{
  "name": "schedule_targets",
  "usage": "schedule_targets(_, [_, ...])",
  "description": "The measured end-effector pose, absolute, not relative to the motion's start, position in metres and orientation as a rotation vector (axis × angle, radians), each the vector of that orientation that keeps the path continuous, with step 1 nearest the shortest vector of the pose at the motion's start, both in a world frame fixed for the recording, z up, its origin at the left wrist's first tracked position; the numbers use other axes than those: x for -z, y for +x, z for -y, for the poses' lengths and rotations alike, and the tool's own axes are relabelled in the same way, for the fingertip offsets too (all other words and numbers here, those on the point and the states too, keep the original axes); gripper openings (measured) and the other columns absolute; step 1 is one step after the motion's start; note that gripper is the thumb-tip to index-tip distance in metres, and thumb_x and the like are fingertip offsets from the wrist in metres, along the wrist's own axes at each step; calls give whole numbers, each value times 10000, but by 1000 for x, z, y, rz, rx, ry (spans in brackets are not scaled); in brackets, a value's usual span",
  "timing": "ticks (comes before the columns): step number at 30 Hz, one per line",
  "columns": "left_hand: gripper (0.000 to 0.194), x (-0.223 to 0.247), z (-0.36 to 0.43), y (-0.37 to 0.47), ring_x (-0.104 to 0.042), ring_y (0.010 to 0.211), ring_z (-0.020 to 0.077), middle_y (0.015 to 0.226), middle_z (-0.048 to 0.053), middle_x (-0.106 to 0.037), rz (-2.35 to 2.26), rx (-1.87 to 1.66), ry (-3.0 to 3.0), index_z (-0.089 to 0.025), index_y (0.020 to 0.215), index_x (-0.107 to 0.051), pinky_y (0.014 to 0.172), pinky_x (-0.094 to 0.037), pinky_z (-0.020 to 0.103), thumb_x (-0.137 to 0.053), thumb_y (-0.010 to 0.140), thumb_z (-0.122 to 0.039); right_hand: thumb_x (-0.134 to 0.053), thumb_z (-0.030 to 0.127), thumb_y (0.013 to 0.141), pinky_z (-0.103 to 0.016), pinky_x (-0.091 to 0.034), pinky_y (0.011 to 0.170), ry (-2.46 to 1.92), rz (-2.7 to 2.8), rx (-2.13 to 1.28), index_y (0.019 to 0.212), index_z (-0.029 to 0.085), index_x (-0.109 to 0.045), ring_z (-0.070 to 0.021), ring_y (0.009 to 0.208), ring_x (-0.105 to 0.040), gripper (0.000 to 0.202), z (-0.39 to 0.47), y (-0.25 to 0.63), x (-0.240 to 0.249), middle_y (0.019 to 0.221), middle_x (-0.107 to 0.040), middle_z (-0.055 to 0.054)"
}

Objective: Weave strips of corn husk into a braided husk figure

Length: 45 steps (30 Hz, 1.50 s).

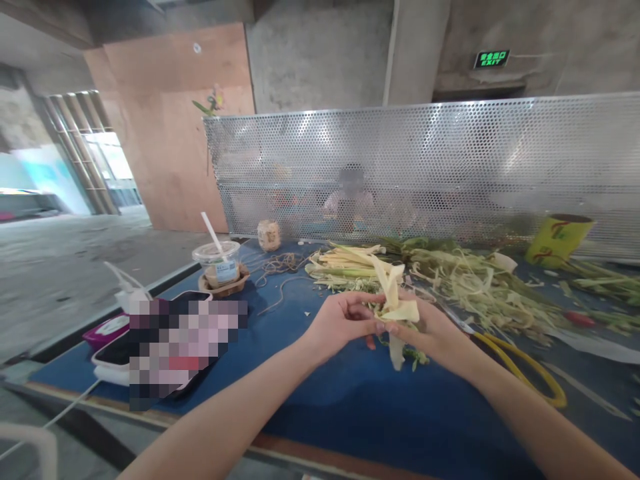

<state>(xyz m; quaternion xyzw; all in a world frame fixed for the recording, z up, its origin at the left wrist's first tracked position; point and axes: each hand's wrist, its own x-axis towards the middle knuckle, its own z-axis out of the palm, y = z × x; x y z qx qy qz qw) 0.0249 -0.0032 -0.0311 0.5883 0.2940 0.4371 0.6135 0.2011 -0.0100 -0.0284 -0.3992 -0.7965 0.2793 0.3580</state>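
- Blue tabletop (360, 400): at its left side lie a purple box (103, 331) and a dark-screened phone (195, 297), both well apart from the work.
- Further right, the lidded drink cup (217, 263) stands upright in a cardboard holder; elbows are best held clear of its straw.
- Loose brown twine (285, 263) lies beyond the forearm, its trailing end easy to snag.
- The pale strips (350, 257) lie in a bundle just behind the hands, within easy reach.
- Left hand (340, 323): thumb and fingers nearly closed on the pale leafy piece (400, 310), other fingers loosely curled.
- The piece sits raised between the 2 hands, flaps spreading above and 1 end hanging below. A light pinch at its narrow middle should steady the folds without tearing them.
- Right hand (425, 327): closed around the piece's other side, its thumb beside the left thumb; even pressure from both suits such thin material.
- Yellow-handled scissors (520, 360) lie beside the right forearm, so sideways sweeps call for care.
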Motion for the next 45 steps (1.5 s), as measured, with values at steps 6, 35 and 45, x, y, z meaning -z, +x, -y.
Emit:
schedule_targets(6, [527,35,2,24,-509,358,89,475,-72,-585,-666,-1042,1367,-174,935,-376,379,-427,195,-740,554,-194,-612,353,714,-266,-489,701,-906,1957,-951,1088,195,-541,-181,818,-603,412,11,199,27,943,-643,-50])
schedule_targets(35, [416,36,13,26,-473,530,69,583,-79,-499,-777,-866,1750,-185,885,-354,545,-370,216,-681,633,-232,-740,264,554,-263,-478,632,-869,1482,-1212,765,186,-544,-123,630,-584,299,2,191,38,694,-622,17])
schedule_targets(45, [410,33,20,25,-451,545,62,578,-84,-479,-767,-780,1791,-196,829,-314,573,-379,210,-674,632,-197,-762,309,530,-214,-388,448,-810,1133,-1203,737,184,-546,-88,483,-492,325,-3,192,37,570,-553,36])
